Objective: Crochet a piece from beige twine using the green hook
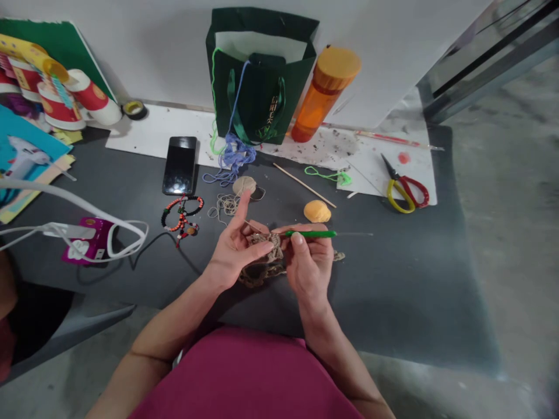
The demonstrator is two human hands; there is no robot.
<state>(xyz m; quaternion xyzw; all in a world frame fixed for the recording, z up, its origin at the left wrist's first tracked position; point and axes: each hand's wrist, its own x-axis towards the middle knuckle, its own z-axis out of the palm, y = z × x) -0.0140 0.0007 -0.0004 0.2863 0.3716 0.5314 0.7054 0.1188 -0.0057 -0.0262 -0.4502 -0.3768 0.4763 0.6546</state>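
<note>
Magenta top (244, 378) fills the bottom of the view, and both bare forearms rise from it to the hands above the dark counter (393, 302). The right hand (309, 265) pinches a green-handled crochet hook (311, 234) between thumb and fingertips, a narrow, firm grip. The hook's long axis lies almost level across the view, its thin metal end pointing right, past the knuckles; its working tip is lost among the fingers and cannot be made out clearly. The left hand (231, 253) is turned on its side, index finger raised and the other fingers reaching across to cradle a tan crocheted piece (267, 247) — much of its mesh is hidden behind both hands, with a darker looped edge hanging just below them, over the counter. Slack yarn strands (223, 206) lie between the hands and a beige yarn ball (243, 186). Farther out are a round orange lump (317, 210), a wooden stick (304, 185), a green yarn scrap (327, 174), a beaded strand (181, 218) and a black phone (180, 166). Blue yarn (231, 157) trails down from a dark green paper bag (259, 75), just beside an orange bottle (325, 93); to the right, red-and-yellow-handled scissors (404, 189) rest on white paper (174, 131).
</note>
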